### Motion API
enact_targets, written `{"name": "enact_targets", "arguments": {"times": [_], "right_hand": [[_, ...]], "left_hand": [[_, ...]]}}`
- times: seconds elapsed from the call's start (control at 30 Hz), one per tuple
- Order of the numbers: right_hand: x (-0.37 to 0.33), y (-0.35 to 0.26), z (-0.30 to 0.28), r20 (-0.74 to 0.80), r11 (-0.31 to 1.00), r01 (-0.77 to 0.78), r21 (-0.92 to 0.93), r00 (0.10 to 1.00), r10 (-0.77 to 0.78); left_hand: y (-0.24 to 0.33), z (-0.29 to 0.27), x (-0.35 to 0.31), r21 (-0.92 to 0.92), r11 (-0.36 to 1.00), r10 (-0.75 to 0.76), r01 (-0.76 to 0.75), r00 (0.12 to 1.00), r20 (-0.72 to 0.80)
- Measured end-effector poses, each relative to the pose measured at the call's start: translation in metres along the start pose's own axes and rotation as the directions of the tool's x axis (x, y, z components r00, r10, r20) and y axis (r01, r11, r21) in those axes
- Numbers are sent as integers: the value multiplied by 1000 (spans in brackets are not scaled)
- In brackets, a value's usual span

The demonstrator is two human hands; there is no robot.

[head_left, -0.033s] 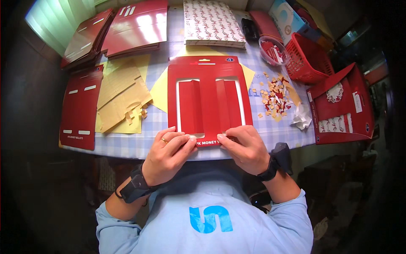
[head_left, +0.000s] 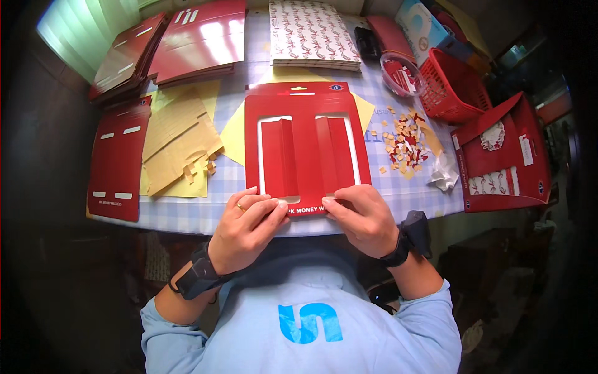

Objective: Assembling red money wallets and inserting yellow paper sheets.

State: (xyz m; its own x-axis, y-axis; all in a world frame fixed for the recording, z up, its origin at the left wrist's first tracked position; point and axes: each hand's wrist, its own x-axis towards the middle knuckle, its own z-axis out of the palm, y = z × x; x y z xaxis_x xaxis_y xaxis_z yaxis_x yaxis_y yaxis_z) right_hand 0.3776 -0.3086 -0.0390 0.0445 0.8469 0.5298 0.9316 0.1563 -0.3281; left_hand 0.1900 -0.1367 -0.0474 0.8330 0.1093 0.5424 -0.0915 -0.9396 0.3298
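A red cardboard package (head_left: pixel 303 156) lies in front of me on the table, with two upright cut-out windows whose red flaps are folded inward. My left hand (head_left: pixel 241 232) is closed on its near edge at the lower left window corner, thumb and fingertips together. My right hand (head_left: pixel 364 218) pinches the same edge at the lower right window corner. White printed lettering runs along that edge, partly covered by the right fingertips. Yellow paper (head_left: pixel 233 138) shows beneath and behind the package. Fingers hide the lower window corners.
Stacks of red card (head_left: pixel 199 43) and patterned sheets (head_left: pixel 311 34) stand at the back. Left are tan cardboard pieces (head_left: pixel 177 143) and a flat red package (head_left: pixel 118 162). Right are small scraps (head_left: pixel 405 146), crumpled plastic (head_left: pixel 444 171), a red basket (head_left: pixel 451 87) and a red folder (head_left: pixel 504 156).
The red package has shifted very slightly left. My right fingertips have moved a little to the right along its near edge; my left hand keeps its grip.
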Motion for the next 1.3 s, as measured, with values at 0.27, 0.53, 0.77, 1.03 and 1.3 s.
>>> {"name": "enact_targets", "arguments": {"times": [0.27,0.53,0.77,1.03,1.3], "right_hand": [[-8,-1,0,-17,999,-35,19,999,35],[-15,7,-36,-107,995,-87,-58,991,80],[15,19,-68,-232,996,0,91,972,22],[94,-11,-137,-520,935,348,72,813,-263],[58,-27,-106,-321,883,1,470,932,170]], "left_hand": [[1,-1,-3,10,1000,13,-13,1000,16],[-4,-15,3,-48,998,33,-35,998,-50],[-1,-58,47,-267,959,18,-93,963,-270],[13,-141,105,-281,916,138,-287,881,-452],[20,-127,64,-360,918,124,-163,984,-130]]}}
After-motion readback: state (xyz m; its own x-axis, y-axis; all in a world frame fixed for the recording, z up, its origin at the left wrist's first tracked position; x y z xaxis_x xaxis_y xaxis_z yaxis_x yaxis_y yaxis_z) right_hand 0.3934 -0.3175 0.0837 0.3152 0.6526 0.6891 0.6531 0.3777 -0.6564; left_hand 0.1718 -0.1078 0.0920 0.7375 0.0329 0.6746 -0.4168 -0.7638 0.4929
